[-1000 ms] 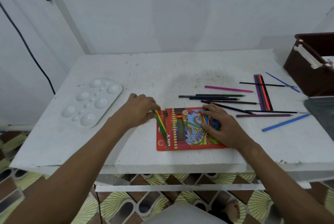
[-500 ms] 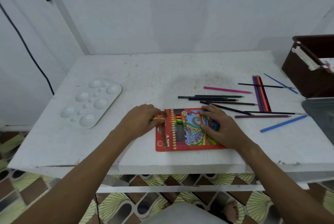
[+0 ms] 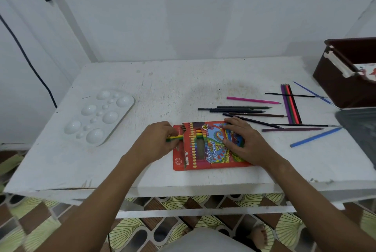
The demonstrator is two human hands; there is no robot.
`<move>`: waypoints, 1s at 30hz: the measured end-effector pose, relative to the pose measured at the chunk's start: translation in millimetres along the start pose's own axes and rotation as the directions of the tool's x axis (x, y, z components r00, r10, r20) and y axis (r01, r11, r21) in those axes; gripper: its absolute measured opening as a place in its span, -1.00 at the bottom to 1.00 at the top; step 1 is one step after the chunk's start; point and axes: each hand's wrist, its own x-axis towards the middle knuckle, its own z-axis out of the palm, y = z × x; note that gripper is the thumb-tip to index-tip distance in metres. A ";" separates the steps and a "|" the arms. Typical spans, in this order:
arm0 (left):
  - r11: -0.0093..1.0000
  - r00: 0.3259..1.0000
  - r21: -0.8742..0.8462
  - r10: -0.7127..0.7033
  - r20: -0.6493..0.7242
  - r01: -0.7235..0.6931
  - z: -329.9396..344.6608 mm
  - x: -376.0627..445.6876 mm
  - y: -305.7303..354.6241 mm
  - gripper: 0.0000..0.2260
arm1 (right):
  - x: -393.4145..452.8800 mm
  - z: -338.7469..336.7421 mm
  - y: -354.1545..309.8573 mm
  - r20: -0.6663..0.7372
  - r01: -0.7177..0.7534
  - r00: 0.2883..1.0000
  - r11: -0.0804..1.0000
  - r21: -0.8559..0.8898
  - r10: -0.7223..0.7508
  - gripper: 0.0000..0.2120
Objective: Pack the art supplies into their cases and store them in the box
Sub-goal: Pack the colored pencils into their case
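The red pencil case (image 3: 209, 146) lies flat just below the middle of the frame, near the front edge of the white tabletop (image 3: 162, 80). Its open end faces frame left, and a few pencils are already inside, their orange, yellow and green barrels showing through the cut-out window. The left hand (image 3: 156, 139) pinches a green-and-yellow pencil pair (image 3: 175, 138) between curled fingers, their tips at the mouth of the case and half in. The right hand (image 3: 242, 142) lies on the case's right half, fingers spread and pressing it flat to the tabletop.

By my reading the job is at an early stage: most of the set is still out. A pink pencil (image 3: 253, 100), a row of dark pencils (image 3: 234, 109), a bundle of purple, green, red and black pencils (image 3: 291, 107), a purple pencil (image 3: 293, 129) and a blue pencil (image 3: 315, 137) lie scattered to the right of the case, with a few thin dark sticks, perhaps brushes, across them. A white paint palette (image 3: 99, 116) sits at centre left, not yet packed. The brown box (image 3: 345, 80) waits at the right edge of the frame with something already in it; I cannot tell what.

On the case front, "Color Pencil" in white script can be read, with an "18" in a yellow badge near its top edge. Large white letters and a round seal by the open end are too partly hidden to read.
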 end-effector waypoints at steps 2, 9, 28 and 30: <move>1.000 1.000 -0.018 0.004 0.011 -0.004 3.6 4.6 8.9 -0.78 | -0.3 0.1 0.2 0.002 0.001 1.000 1.000 0.001 -0.001 -0.50; 0.996 0.996 -0.084 -0.049 -0.070 0.043 2.8 -2.9 -3.9 -0.68 | -0.6 -0.8 1.4 -0.003 -0.022 1.000 1.000 0.008 0.022 -0.44; 0.977 0.991 -0.172 -0.123 0.046 0.129 3.0 8.7 1.1 -0.76 | -5.1 -2.7 3.7 0.039 -0.004 0.999 0.995 -0.102 0.008 -0.42; 0.974 0.990 -0.182 -0.125 0.065 0.135 2.3 11.5 0.2 -0.79 | -6.3 -3.1 4.6 0.038 -0.007 0.999 0.994 -0.109 0.011 -0.37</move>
